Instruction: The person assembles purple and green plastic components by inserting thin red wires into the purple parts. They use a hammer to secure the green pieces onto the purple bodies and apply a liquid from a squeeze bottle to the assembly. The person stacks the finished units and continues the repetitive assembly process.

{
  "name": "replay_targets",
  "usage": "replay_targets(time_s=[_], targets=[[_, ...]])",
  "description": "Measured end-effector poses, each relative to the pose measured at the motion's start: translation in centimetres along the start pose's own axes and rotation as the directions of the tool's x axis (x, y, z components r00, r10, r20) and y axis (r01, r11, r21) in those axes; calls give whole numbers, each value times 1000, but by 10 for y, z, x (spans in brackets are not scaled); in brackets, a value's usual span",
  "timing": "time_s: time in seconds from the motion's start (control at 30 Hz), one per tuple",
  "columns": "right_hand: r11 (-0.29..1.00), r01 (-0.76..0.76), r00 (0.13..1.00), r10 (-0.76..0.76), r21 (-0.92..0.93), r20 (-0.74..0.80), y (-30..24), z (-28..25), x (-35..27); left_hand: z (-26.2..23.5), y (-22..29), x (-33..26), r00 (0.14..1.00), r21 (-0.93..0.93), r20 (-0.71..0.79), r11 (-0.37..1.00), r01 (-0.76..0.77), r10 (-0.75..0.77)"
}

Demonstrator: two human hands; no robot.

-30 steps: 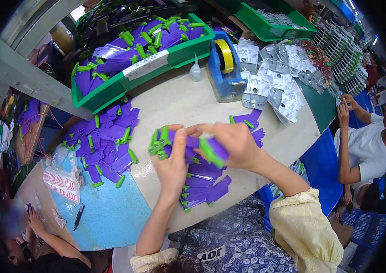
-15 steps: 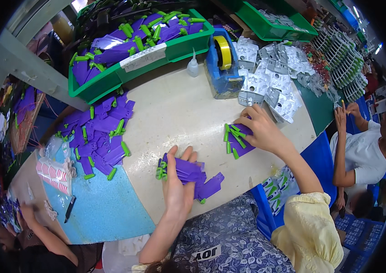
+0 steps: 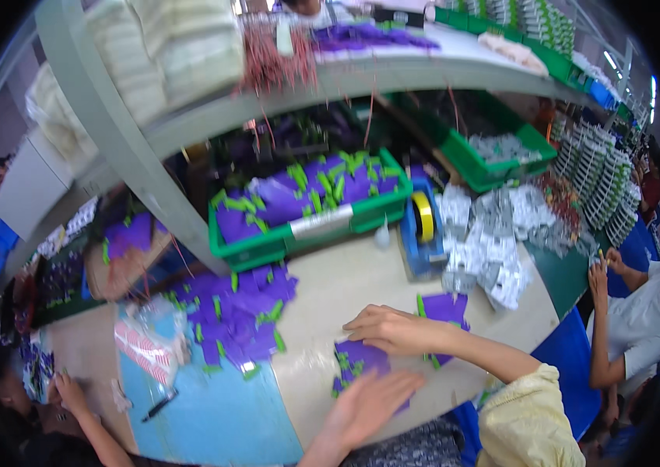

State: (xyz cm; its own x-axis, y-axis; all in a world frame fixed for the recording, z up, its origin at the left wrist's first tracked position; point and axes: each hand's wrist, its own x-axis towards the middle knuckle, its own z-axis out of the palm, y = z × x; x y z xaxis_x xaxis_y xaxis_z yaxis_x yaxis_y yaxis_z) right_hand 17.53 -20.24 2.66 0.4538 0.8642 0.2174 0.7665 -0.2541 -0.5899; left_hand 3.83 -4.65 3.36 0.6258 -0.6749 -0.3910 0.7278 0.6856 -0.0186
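Observation:
A small bunch of flat purple plastic pieces with green ends (image 3: pixel 363 358) lies near the table's front edge, between my two hands. Just in front of it is my left hand (image 3: pixel 380 401), blurred, its fingers stretched out flat to the right. My right hand (image 3: pixel 396 328) reaches in from the right over the bunch's far edge. Its fingers extend left, slightly bent, and no held thing shows in them. Partly behind my right forearm lies a second group of purple pieces with green ends (image 3: pixel 443 308).
A larger purple-and-green pile (image 3: pixel 229 315) spreads at left, beside a green bin (image 3: pixel 314 227) of similar pieces. A blue tape dispenser (image 3: pixel 422 249) stands by grey-silver plastic parts (image 3: pixel 486 257). A black pen-like tool (image 3: pixel 160 406) rests on the blue mat (image 3: pixel 213 420). People work on both sides.
The view has tilted up, showing a shelf above the bins. My right hand has left the right-hand pieces and moved left over the bunch. My left hand has straightened and released its pieces.

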Motion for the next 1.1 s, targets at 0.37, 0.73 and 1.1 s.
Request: replay_targets(time_s=[0.37,0.73,1.1], targets=[[798,-491,680,100,-349,-727,-6,-336,293,-18,45,-66,703,474,-81,648,-596,707],[657,-741,505,406,-142,-762,-2,-371,332,-48,61,-87,598,429,-248,640,-637,762],[545,-752,607,354,-370,-712,27,-333,345,-28,61,-78,650,424,-192,660,-621,735]])
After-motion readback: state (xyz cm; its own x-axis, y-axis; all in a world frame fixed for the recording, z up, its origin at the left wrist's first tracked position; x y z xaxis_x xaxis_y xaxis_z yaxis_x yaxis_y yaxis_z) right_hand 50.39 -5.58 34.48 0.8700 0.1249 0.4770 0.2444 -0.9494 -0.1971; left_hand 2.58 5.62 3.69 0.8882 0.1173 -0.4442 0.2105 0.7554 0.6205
